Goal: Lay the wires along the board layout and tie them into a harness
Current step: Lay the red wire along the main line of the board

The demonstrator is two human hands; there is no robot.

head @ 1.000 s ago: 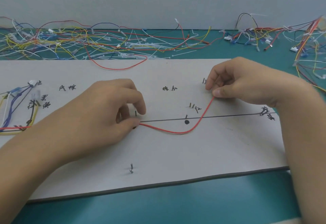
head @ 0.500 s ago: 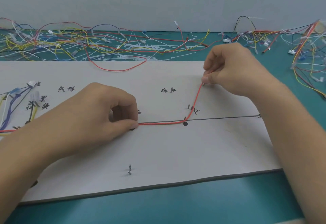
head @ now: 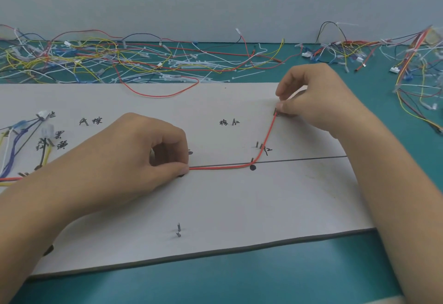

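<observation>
Item: red wire [head: 220, 166], 1 thin insulated strand.
Handling: judged light, limp and easily kinked; best pinched close to each bend and kept taut.
Location: on the layout board [head: 239, 208], along the black line, turning up at the corner pin [head: 252, 160].
Left hand [head: 134, 157]: thumb and forefinger pinch the wire's left stretch.
Right hand [head: 311, 97]: fingertips pinch the upper end beside the upper pin [head: 275, 111].

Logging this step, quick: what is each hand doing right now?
Left hand: pinches the red wire down on the board.
Right hand: pinches the red wire's upper end.
</observation>
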